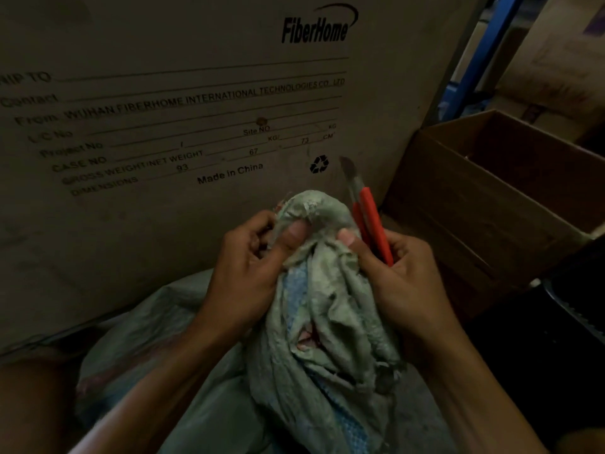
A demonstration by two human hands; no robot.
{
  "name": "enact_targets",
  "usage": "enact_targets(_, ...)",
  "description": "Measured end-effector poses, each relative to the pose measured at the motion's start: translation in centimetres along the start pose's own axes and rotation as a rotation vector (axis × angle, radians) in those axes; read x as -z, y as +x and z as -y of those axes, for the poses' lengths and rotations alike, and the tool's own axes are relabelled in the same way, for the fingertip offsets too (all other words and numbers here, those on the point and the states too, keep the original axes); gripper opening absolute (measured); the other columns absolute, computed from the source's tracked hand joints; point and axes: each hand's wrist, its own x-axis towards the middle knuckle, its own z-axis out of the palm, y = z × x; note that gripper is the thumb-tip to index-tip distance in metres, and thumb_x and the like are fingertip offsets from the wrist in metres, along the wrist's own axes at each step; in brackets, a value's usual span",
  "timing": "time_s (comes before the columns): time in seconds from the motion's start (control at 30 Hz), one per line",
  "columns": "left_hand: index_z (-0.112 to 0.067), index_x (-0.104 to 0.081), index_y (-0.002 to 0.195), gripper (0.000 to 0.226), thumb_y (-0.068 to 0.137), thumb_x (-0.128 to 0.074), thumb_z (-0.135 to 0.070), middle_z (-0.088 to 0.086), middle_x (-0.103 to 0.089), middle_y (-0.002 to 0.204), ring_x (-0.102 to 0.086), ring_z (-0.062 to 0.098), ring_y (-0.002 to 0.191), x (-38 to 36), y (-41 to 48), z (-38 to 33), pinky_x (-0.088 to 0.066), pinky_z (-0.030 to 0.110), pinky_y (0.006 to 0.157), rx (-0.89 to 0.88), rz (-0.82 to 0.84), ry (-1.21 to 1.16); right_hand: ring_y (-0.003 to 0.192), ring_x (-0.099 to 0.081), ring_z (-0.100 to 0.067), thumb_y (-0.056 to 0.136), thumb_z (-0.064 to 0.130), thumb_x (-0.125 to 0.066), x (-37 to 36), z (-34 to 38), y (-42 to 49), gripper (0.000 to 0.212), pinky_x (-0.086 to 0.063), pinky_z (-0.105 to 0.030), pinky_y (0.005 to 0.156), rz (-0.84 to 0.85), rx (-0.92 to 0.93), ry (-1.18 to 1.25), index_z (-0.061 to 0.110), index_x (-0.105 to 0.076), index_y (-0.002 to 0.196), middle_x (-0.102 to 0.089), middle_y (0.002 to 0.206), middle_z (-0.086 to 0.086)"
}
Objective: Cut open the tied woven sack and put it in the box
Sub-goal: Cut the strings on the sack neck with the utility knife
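Observation:
A grey-green woven sack [330,309] with a blue woven patch stands bunched up in the middle, its gathered neck pointing up. My left hand [252,257] pinches the neck from the left, thumb pressed on the top folds. My right hand [396,273] grips the neck's right side and also holds a red utility knife [370,221], its blade tip pointing up past the sack. An open brown cardboard box [510,198] sits to the right, its inside dark.
A large printed cardboard carton [163,126] stands close behind the sack like a wall. A blue metal rack post [474,57] rises at the upper right with more cartons behind it. A dark object [573,316] lies at the right edge.

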Motion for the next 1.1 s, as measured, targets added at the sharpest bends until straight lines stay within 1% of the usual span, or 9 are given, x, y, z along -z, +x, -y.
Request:
enact_targets(0.1, -0.013, -0.075, 0.102, 0.029, 0.094, -0.055, -0.032, -0.003, -0.082, 0.092, -0.078, 0.007, 0.084, 0.8, 0.5, -0.2, -0.058, 0.016, 0.069, 0.015, 0.033, -0.069, 0.073, -0.078, -0.015, 0.086, 0.027, -0.069, 0.5, 0.1, 0.6, 0.018, -0.059, -0.022, 0.059, 0.054, -0.069, 0.206, 0.014, -0.081, 0.086, -0.081, 0.083, -0.007)
enact_targets(0.37, -0.026, -0.086, 0.09, 0.035, 0.088, -0.053, -0.037, -0.003, -0.083, 0.093, -0.079, 0.009, 0.086, 2.4, 1.6, 0.0, -0.06, 0.017, 0.068, 0.278, 0.216, -0.177, 0.078, -0.079, -0.024, 0.078, 0.032, -0.073, 1.6, 0.8, 1.0, 0.032, -0.061, -0.028, 0.063, 0.24, -0.35, 0.375, 0.005, -0.081, 0.095, -0.08, 0.092, -0.017)
enact_targets(0.5, -0.021, -0.076, 0.107, 0.042, 0.087, -0.055, -0.052, -0.005, -0.082, 0.099, -0.078, 0.005, 0.089, 2.2, 1.8, -0.1, -0.057, 0.013, 0.067, 0.272, 0.071, -0.034, 0.071, -0.077, -0.016, 0.081, 0.04, -0.079, 1.9, 0.6, 1.1, 0.024, -0.059, -0.025, 0.054, -0.075, -0.169, -0.029, 0.017, -0.08, 0.087, -0.08, 0.078, -0.004)
enact_targets(0.6, -0.019, -0.072, 0.112, 0.058, 0.075, -0.065, -0.064, -0.002, -0.081, 0.101, -0.078, 0.01, 0.091, 1.9, 1.6, 0.3, -0.061, 0.024, 0.073, 0.332, -0.089, -0.056, 0.08, -0.072, -0.011, 0.073, 0.045, -0.084, 2.2, 0.3, 1.0, 0.028, -0.062, -0.037, 0.073, -0.355, 0.083, -0.352, 0.029, -0.073, 0.092, -0.074, 0.083, 0.004)
enact_targets(0.7, -0.024, -0.072, 0.11, 0.058, 0.068, -0.078, -0.064, 0.004, -0.081, 0.1, -0.08, 0.018, 0.088, 1.5, 1.3, 0.5, -0.062, 0.037, 0.076, 0.45, -0.122, -0.202, 0.071, -0.069, -0.007, 0.075, 0.05, -0.082, 1.3, 0.5, 0.5, 0.027, -0.06, -0.036, 0.066, -0.288, 0.184, -0.3, 0.032, -0.071, 0.093, -0.071, 0.082, 0.005)
enact_targets(0.8, -0.029, -0.075, 0.105, 0.042, 0.082, -0.068, -0.062, -0.002, -0.079, 0.093, -0.074, 0.008, 0.07, 1.1, 1.2, 0.4, -0.057, 0.024, 0.056, 0.477, -0.02, -0.281, 0.074, -0.071, -0.002, 0.07, 0.068, -0.075, -0.4, 0.1, -0.1, 0.041, -0.058, -0.026, 0.06, -0.162, 0.139, -0.346, 0.039, -0.071, 0.098, -0.074, 0.087, 0.014)
enact_targets(0.93, -0.023, -0.078, 0.103, 0.03, 0.098, -0.055, -0.042, 0.002, -0.078, 0.111, -0.069, 0.014, 0.087, 1.4, 1.4, 0.8, -0.051, 0.035, 0.084, 0.46, -0.067, -0.388, 0.091, -0.066, 0.009, 0.05, 0.085, -0.074, -1.2, -0.6, -0.3, 0.077, -0.057, -0.019, 0.076, -0.243, 0.123, -0.473, 0.047, -0.063, 0.115, -0.069, 0.102, 0.025)
enact_targets(1.0, -0.01, -0.072, 0.114, 0.03, 0.095, -0.06, -0.03, 0.012, -0.076, 0.117, -0.067, 0.024, 0.1, 1.6, 1.2, 0.9, -0.051, 0.044, 0.094, 0.428, -0.087, -0.436, 0.089, -0.068, 0.008, 0.045, 0.085, -0.077, -0.9, -0.4, -0.3, 0.08, -0.057, -0.017, 0.074, -0.268, 0.18, -0.477, 0.047, -0.062, 0.114, -0.071, 0.098, 0.023)
enact_targets(1.1, -0.012, -0.065, 0.124, 0.046, 0.08, -0.075, -0.022, 0.006, -0.079, 0.11, -0.073, 0.017, 0.095, 1.9, 1.2, 0.6, -0.059, 0.027, 0.076, 0.33, -0.049, -0.508, 0.092, -0.07, 0.007, 0.054, 0.061, -0.09, -0.1, 0.0, -0.2, 0.06, -0.057, -0.011, 0.069, -0.197, 0.188, -0.198, 0.041, -0.069, 0.107, -0.074, 0.099, 0.021)
